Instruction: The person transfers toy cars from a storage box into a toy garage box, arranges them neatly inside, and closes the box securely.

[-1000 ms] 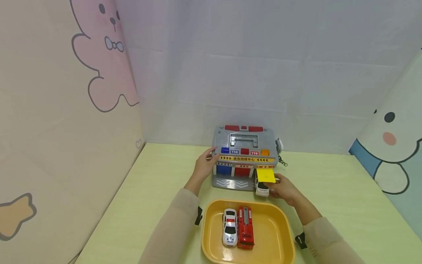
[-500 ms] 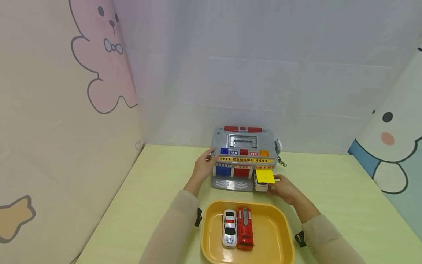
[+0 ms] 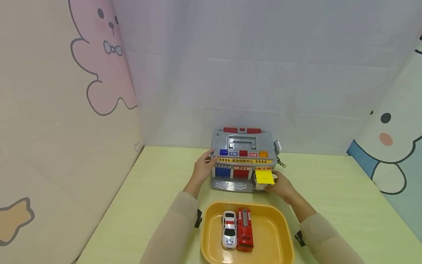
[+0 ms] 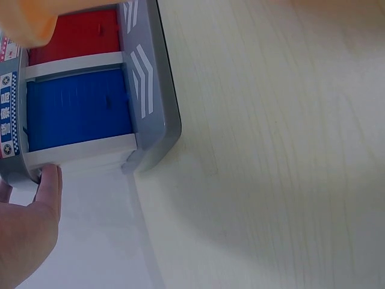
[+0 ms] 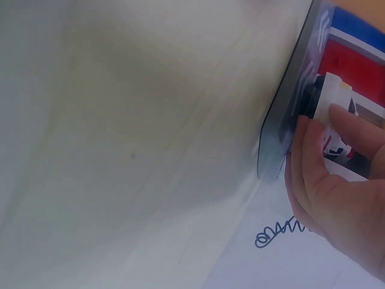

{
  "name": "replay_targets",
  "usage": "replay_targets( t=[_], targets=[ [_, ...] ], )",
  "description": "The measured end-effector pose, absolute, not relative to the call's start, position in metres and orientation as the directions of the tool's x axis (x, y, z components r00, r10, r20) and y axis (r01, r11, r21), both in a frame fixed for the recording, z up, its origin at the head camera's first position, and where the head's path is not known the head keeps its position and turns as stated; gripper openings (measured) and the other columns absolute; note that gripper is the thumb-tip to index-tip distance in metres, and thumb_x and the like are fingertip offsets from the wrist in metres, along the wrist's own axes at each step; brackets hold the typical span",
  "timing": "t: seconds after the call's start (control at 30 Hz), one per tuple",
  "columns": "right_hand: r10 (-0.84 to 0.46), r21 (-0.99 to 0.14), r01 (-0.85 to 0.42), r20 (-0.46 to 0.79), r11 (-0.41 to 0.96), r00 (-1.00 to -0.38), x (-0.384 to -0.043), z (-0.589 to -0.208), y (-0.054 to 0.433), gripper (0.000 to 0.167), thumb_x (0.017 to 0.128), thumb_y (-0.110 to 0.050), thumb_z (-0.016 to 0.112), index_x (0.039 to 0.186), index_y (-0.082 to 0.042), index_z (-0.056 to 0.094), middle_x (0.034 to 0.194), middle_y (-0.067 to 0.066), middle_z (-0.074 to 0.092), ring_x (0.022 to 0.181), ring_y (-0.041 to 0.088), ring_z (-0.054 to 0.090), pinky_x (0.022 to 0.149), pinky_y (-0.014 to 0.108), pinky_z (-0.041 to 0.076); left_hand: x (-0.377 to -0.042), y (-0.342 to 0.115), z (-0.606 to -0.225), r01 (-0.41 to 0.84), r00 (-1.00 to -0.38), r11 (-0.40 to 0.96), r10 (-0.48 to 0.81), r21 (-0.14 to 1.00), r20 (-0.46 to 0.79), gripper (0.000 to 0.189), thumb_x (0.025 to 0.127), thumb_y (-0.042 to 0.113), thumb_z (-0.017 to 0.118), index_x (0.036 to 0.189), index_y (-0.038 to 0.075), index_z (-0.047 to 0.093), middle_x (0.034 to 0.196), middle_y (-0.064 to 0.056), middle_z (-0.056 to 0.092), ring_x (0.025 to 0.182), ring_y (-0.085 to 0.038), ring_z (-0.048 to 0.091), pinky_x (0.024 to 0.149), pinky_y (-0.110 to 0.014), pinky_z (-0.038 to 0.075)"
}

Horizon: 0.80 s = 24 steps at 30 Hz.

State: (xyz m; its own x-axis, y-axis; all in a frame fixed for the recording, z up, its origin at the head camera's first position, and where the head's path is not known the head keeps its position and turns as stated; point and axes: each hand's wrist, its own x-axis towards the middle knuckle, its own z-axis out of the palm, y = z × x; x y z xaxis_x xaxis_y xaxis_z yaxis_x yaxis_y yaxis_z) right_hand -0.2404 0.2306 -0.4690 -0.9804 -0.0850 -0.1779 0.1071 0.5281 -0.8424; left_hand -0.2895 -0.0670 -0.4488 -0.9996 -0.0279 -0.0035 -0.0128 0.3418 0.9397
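A grey toy rescue station (image 3: pixel 243 148) with blue, red and yellow doors stands on the table against the back. My left hand (image 3: pixel 202 170) touches its left side with fairly straight fingers; the left wrist view has them against the side wall under the roof edge. A white toy car (image 5: pixel 332 102) sits mostly inside the right-hand bay, its end sticking out beneath the raised yellow door (image 3: pixel 265 177). With thumb and fingers, my right hand (image 3: pixel 281 186) pinches that protruding end. The yellow door hides much of the car in the head view.
In front stands a yellow tray (image 3: pixel 270 234). A white police car (image 3: pixel 229 231) and a red fire truck (image 3: pixel 245 233) lie side by side in its left half. A coiled cord (image 3: pixel 281 162) hangs from a grey-white handset (image 3: pixel 278 146) on the station's right side.
My right hand has pushed the white car deeper into the right bay, so less of it shows under the yellow door. The left hand stays at the station's left side.
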Motion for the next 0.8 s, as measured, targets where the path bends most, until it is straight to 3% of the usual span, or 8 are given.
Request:
replay_targets(
  t=[0.47, 0.8],
  targets=[
    [-0.039, -0.69, 0.057, -0.124, 0.722, -0.991, -0.251, -0.473, 0.23, 0.062, 0.084, -0.011, 0.075, 0.128, 0.015, 0.041, 0.111, 0.033, 0.059, 0.091, 0.039, 0.061, 0.077, 0.048, 0.053, -0.289, -0.067, -0.45, -0.016, -0.999, 0.336, -0.032, 0.942, -0.005, 0.046, 0.098, 0.031, 0.06, 0.142, 0.021, 0.052, 0.132, -0.017, 0.056, 0.119, -0.032, 0.056, 0.096, -0.045, 0.049],
    [-0.005, -0.573, 0.036, -0.069, 0.819, -0.998, -0.258, -0.475, 0.23, 0.04, 0.088, -0.006, 0.059, 0.12, 0.015, 0.049, 0.103, 0.029, 0.063, 0.089, 0.039, 0.062, 0.076, 0.049, 0.053, -0.289, -0.066, -0.448, -0.012, -1.0, 0.333, -0.026, 0.943, -0.003, 0.046, 0.099, 0.032, 0.06, 0.143, 0.021, 0.052, 0.132, -0.017, 0.056, 0.119, -0.032, 0.056, 0.096, -0.045, 0.048]
  ],
)
